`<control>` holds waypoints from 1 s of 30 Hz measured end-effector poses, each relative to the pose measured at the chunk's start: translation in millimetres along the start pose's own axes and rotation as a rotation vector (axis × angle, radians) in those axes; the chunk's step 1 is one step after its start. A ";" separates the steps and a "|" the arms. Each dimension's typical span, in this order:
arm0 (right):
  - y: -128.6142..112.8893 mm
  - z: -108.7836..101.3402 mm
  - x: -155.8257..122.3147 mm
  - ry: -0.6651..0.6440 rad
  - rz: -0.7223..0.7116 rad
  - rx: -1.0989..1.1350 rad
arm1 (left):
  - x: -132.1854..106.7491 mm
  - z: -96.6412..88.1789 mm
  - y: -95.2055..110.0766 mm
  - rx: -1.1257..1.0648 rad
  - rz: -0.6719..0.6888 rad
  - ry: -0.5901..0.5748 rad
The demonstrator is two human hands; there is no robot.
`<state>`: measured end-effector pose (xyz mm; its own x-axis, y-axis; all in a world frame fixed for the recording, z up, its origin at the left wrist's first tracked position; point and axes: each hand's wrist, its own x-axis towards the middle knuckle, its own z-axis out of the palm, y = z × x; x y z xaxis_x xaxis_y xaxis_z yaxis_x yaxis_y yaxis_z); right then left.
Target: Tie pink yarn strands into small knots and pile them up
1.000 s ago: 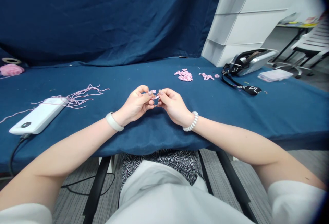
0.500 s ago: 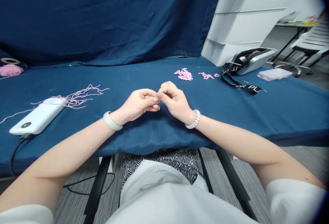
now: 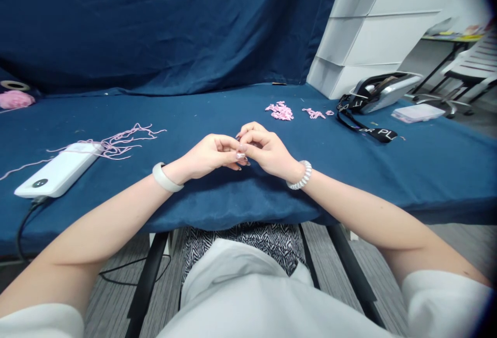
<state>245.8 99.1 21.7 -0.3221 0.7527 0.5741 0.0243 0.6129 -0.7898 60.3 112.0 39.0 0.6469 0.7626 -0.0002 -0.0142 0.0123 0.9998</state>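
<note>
Pinching a tiny pale pink scrap point(image 3: 241, 156) between both hands, almost wholly hidden by the fingertips, its exact form impossible to make out; held over the navy cloth of the tabletop point(image 3: 229, 201), near the front edge. Probably a snip of yarn: next to no weight, soft and limp, easily lost, with only its very end offering a workable hold for the finger pads. Left hand point(image 3: 207, 154) closed loosely, fingers curled toward the scrap; right hand point(image 3: 266, 150) curled the same way, its fingertips meeting those of the left. A white band point(image 3: 166, 177) on the left wrist, a pale coiled bracelet point(image 3: 302, 176) on the right. Farther left, loose strands of pink yarn point(image 3: 120, 138) lying across a white power bank point(image 3: 58, 170), a black cable point(image 3: 26, 221) dropping from its end, and a pink yarn bundle point(image 3: 16, 100) at the far edge. Straight ahead, a heap of short pink pieces point(image 3: 279, 111) with a smaller cluster point(image 3: 313, 114) just beside it — then, to the right, a black lanyard point(image 3: 367, 131), a silver-and-black pouch point(image 3: 384, 92) and a flat pale case point(image 3: 418, 113). Behind everything, a navy backdrop cloth point(image 3: 155, 27) and a white drawer unit point(image 3: 359, 32).
</note>
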 end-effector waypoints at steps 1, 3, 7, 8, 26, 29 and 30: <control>0.9 -0.2 0.4 0.009 0.000 0.009 | -0.1 0.6 0.7 -0.024 0.000 -0.003; 2.7 -0.7 1.3 0.025 -0.001 0.019 | -0.5 2.4 1.9 -0.089 -0.010 -0.010; 4.3 -0.4 1.8 0.077 0.001 0.066 | -1.5 6.3 2.5 -0.195 -0.017 0.010; 4.3 0.3 1.7 0.096 0.005 0.085 | -1.6 7.1 2.3 -0.206 -0.019 0.026; 3.8 4.3 1.2 0.169 -0.010 0.170 | -2.5 12.8 6.4 -0.211 -0.053 0.171; 3.5 4.8 1.3 0.176 -0.002 0.165 | -3.5 12.8 6.2 -0.164 -0.039 0.164; 3.0 5.1 1.2 0.176 0.002 0.160 | -4.0 13.0 6.2 -0.136 -0.031 0.164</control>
<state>240.7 100.6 18.9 -0.1524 0.7929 0.5900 -0.1295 0.5758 -0.8073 67.5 100.6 45.4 0.5160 0.8554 -0.0449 -0.1060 0.1158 0.9876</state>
